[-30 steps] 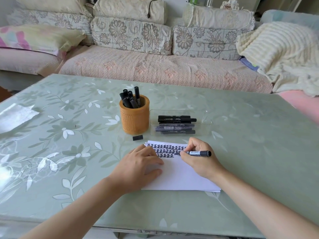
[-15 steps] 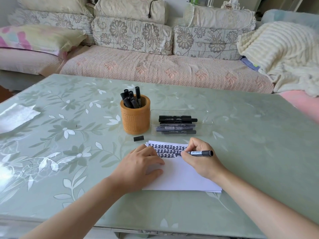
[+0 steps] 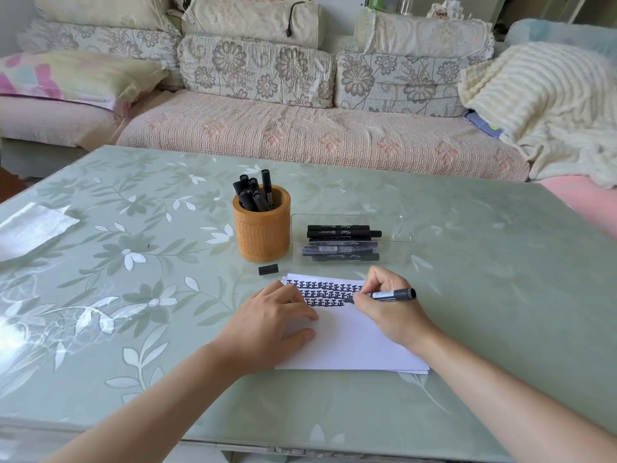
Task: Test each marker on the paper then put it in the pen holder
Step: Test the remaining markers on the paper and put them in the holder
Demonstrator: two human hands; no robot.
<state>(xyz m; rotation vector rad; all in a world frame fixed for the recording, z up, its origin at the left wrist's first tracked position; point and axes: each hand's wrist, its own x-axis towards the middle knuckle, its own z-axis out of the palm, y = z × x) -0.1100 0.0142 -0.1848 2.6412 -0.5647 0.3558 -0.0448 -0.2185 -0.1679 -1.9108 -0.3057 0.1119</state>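
White paper (image 3: 350,342) lies on the table with rows of black marks along its far edge. My right hand (image 3: 390,309) grips a black marker (image 3: 392,294), its tip on the paper at the right end of the marks. My left hand (image 3: 267,324) rests flat on the paper's left side. A loose black cap (image 3: 268,269) lies just beyond the paper. The orange pen holder (image 3: 262,230) stands behind it with several black markers inside. A clear tray (image 3: 397,228) to its right holds several more markers (image 3: 342,242).
The table (image 3: 500,262) has a green floral cover. A silvery sheet (image 3: 30,228) lies at its far left. A sofa (image 3: 300,135) with cushions and a cream blanket (image 3: 541,101) runs along the far side.
My right hand and the marker have shifted slightly to the right along the row of marks. My left hand has stayed on the paper.
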